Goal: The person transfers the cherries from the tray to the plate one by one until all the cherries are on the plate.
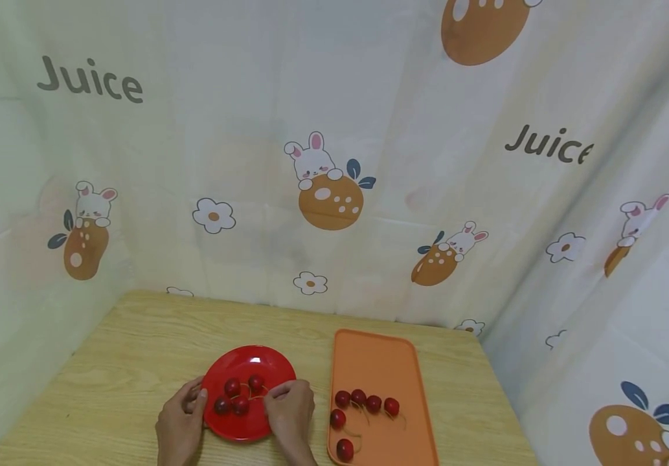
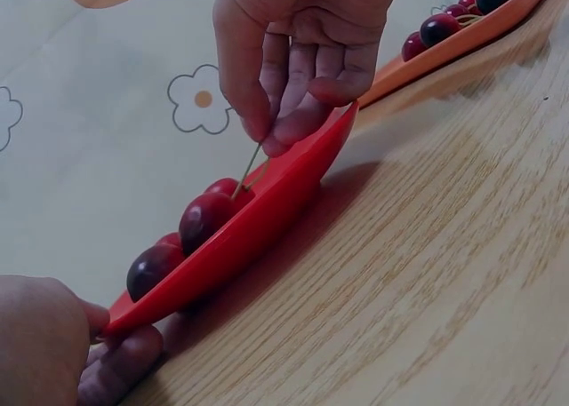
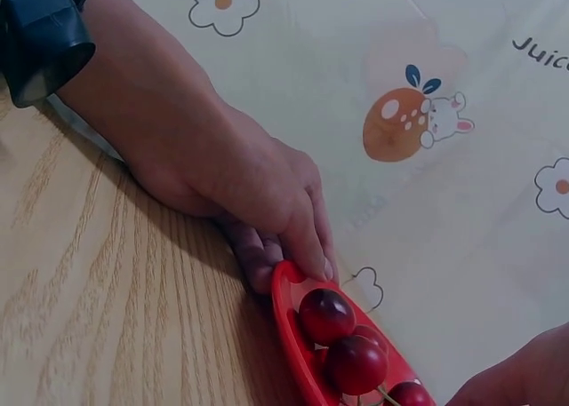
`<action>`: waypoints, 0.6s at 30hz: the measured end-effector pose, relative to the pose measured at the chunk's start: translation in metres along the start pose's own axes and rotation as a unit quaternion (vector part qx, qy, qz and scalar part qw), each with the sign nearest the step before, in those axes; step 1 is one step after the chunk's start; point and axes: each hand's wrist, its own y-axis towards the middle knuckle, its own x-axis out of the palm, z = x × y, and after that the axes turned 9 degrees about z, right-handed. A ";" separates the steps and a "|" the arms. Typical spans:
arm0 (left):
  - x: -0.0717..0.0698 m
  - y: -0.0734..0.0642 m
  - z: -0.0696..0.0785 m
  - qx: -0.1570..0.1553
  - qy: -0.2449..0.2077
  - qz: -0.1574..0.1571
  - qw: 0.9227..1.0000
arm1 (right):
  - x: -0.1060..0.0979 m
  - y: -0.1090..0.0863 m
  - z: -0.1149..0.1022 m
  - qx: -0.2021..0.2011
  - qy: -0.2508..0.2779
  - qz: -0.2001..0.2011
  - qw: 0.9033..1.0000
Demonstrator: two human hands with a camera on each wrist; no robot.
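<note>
A round red plate [image 1: 241, 432] holds several dark red cherries [image 1: 232, 387] with thin stems. My left hand [image 1: 181, 424] grips the plate's left rim, thumb on top and fingers beneath, as the left wrist view shows. Over the plate's right side, my right hand [image 1: 291, 414] pinches a cherry stem [image 2: 248, 168] between thumb and fingertips. The cherry on that stem lies among the others in the plate. In the right wrist view, the left hand [image 3: 258, 179] holds the near rim, and the right hand [image 3: 524, 375] shows only in part at the lower corner.
An orange tray [image 1: 377, 362] lies right of the plate, bearing several cherries [image 1: 359, 397] in a row along its middle and down its left side. Both stand on a wood-grain table [image 1: 153, 349]. A printed curtain [image 1: 241, 129] hangs behind and at the sides.
</note>
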 end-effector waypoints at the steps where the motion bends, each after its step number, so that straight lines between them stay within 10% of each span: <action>1: -0.001 -0.001 0.000 0.000 0.000 0.001 1.000 | -0.001 -0.001 -0.001 -0.001 -0.003 -0.005 1.000; 18: -0.001 -0.004 0.002 -0.006 0.002 0.005 1.000 | -0.010 0.002 -0.001 -0.007 -0.032 -0.023 0.999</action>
